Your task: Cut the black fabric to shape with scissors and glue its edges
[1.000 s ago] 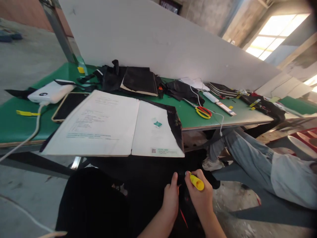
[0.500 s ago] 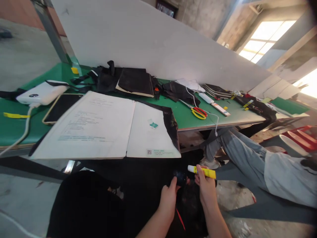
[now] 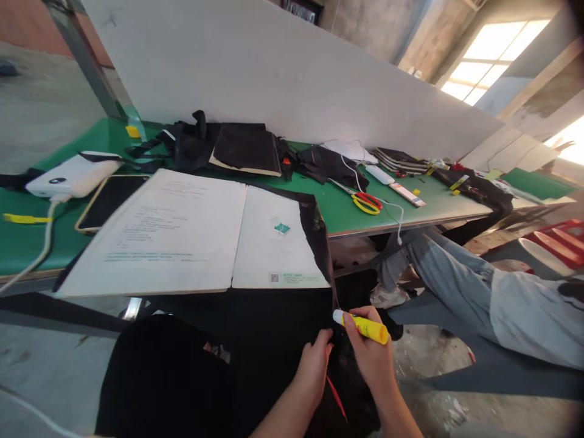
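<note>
My right hand (image 3: 371,347) is closed round a yellow glue stick (image 3: 367,327), its white end pointing left. That white end is at a dark strip of black cloth (image 3: 329,267) that hangs down from the right edge of an open book (image 3: 182,231). My left hand (image 3: 314,365) is just left of the glue stick, thumb up and fingers curled against black cloth in the lap; the fingertips are hard to make out against the dark. A thin red strip (image 3: 336,398) hangs below, between the two hands.
On the green table (image 3: 314,188) lie scissors (image 3: 365,202), a phone (image 3: 112,201), a white power bank with cable (image 3: 73,175), a black-covered book (image 3: 246,149) and black cloth scraps. Another person's legs (image 3: 456,280) are to the right.
My right hand has moved left and slightly down, bringing the glue stick's white end to the cloth strip. My left hand stays nearly in place.
</note>
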The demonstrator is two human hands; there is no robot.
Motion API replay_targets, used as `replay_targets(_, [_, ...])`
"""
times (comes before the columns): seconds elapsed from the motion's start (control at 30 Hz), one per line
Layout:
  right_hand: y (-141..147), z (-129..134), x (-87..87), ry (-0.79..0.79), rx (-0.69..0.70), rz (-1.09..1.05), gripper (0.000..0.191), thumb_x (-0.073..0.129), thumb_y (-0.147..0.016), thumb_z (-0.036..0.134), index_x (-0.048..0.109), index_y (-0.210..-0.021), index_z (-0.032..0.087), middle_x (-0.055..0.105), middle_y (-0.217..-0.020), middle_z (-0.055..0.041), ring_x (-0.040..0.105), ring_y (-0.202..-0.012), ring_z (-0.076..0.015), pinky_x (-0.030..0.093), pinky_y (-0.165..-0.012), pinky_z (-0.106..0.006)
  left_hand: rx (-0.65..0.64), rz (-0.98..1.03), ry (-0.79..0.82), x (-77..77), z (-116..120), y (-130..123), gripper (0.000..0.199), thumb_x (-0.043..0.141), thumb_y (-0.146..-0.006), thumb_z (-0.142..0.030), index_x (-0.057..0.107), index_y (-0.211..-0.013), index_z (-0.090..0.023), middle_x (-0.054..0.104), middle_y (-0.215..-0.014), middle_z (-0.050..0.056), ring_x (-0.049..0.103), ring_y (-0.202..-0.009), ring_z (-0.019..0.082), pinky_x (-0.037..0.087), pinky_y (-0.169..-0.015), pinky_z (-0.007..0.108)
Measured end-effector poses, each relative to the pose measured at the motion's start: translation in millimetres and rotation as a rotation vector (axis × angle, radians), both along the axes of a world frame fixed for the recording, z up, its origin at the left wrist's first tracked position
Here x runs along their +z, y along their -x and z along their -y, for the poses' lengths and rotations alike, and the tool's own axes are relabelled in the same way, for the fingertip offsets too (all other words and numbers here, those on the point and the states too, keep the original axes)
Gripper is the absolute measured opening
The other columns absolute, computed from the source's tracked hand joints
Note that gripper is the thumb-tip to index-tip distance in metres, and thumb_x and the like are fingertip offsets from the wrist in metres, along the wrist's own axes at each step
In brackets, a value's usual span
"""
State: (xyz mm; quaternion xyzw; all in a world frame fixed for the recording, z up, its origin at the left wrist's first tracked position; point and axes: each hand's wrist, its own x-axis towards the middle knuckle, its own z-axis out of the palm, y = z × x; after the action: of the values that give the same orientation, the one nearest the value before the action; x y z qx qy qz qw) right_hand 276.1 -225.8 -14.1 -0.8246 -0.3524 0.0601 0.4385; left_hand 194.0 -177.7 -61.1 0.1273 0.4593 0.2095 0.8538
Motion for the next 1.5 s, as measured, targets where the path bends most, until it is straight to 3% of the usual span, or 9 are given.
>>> replay_targets(0.1, [3, 2, -0.2, 0.026, 0.102, 0.189, 0.017, 0.058, -0.077, 0.035, 0.053, -0.08, 0.019, 0.062, -0.069, -0.001, 0.058, -0.056, -0.0116, 0.045, -0.052, -0.02, 0.05, 0.097, 0.041, 2.8, -2, -2, 0.016, 0.067, -0.069, -0.027, 0.067, -0.072, -0.011, 0.068, -0.086, 0.009, 0.057, -0.104, 0.022, 0.038, -0.096, 0.033])
replay_targets(0.23, [6, 5, -1.7, 0.061, 0.202, 0.389, 0.009, 0.057, -0.078, 0.027, 0.053, -0.08, 0.019, 0.061, -0.071, -0.0017, 0.059, -0.062, -0.0126, 0.044, -0.058, -0.021, -0.011, 0.245, 0.005, 4.7, -7, -4, 0.031, 0.068, -0.071, -0.036, 0.069, -0.091, -0.013, 0.066, -0.105, 0.011, 0.051, -0.114, 0.024, 0.032, -0.103, 0.035])
replay_targets(0.53, [9, 15, -12.4, 0.029, 0.18, 0.437, 0.007, 0.056, -0.078, 0.023, 0.05, -0.075, 0.018, 0.058, -0.067, 0.0003, 0.056, -0.058, -0.0103, 0.041, -0.056, -0.019, -0.059, 0.194, 0.0, 6.0, -11, -14, 0.028, 0.063, -0.075, -0.03, 0.07, -0.09, -0.007, 0.069, -0.098, 0.015, 0.06, -0.103, 0.025, 0.042, -0.095, 0.033])
replay_targets(0.7, [10, 30, -10.0, 0.12, 0.134, 0.359, 0.02, 0.054, -0.079, 0.028, 0.044, -0.063, 0.019, 0.046, -0.05, 0.0055, 0.044, -0.042, -0.007, 0.033, -0.045, -0.019, -0.132, 0.179, -0.103, 9.8, -14, -11, 0.029, 0.055, -0.082, -0.034, 0.069, -0.094, -0.013, 0.067, -0.105, 0.011, 0.055, -0.112, 0.022, 0.037, -0.1, 0.029])
replay_targets(0.93, [-4, 23, 11.8, -0.132, 0.018, 0.385, 0.011, 0.054, -0.081, 0.025, 0.049, -0.074, 0.018, 0.052, -0.064, 0.0017, 0.052, -0.056, -0.0087, 0.042, -0.055, -0.019, -0.083, 0.218, 0.023, 20.6, -14, -12, 0.022, 0.053, -0.085, -0.026, 0.069, -0.091, -0.013, 0.069, -0.102, 0.011, 0.059, -0.106, 0.019, 0.038, -0.099, 0.028])
replay_targets(1.1, [3, 3, -14.3, -0.072, 0.158, 0.474, 0.009, 0.057, -0.078, 0.02, 0.049, -0.075, 0.018, 0.053, -0.065, 0.0009, 0.055, -0.059, -0.0103, 0.042, -0.056, -0.021, 0.011, 0.203, 0.102, 9.5, -13, -14, 0.016, 0.061, -0.078, -0.021, 0.07, -0.084, -0.009, 0.069, -0.1, 0.013, 0.061, -0.102, 0.02, 0.044, -0.094, 0.027])
replay_targets(1.23, [10, 7, -26.5, -0.074, 0.175, 0.465, 0.01, 0.056, -0.077, 0.017, 0.047, -0.073, 0.018, 0.053, -0.065, 0.0012, 0.054, -0.057, -0.0092, 0.042, -0.057, -0.02, -0.046, 0.231, 0.087, 4.9, -13, -11, 0.021, 0.058, -0.081, -0.027, 0.07, -0.087, -0.011, 0.07, -0.097, 0.012, 0.062, -0.101, 0.021, 0.043, -0.096, 0.029])
replay_targets(1.43, [12, 24, -9.2, 0.11, 0.194, 0.495, 0.015, 0.054, -0.075, 0.021, 0.046, -0.064, 0.019, 0.05, -0.053, 0.0042, 0.048, -0.045, -0.0078, 0.035, -0.046, -0.019, -0.098, 0.293, 0.041, 10.9, -14, -8, 0.03, 0.054, -0.084, -0.03, 0.067, -0.097, -0.008, 0.068, -0.101, 0.014, 0.06, -0.104, 0.022, 0.037, -0.101, 0.031])
replay_targets(1.5, [11, 26, -0.6, 0.092, 0.179, 0.488, 0.016, 0.054, -0.077, 0.022, 0.045, -0.063, 0.02, 0.048, -0.051, 0.0046, 0.046, -0.042, -0.0075, 0.035, -0.045, -0.019, -0.096, 0.308, 0.045, 15.2, -14, -7, 0.029, 0.052, -0.085, -0.03, 0.067, -0.097, -0.008, 0.068, -0.101, 0.014, 0.059, -0.105, 0.021, 0.036, -0.102, 0.031])
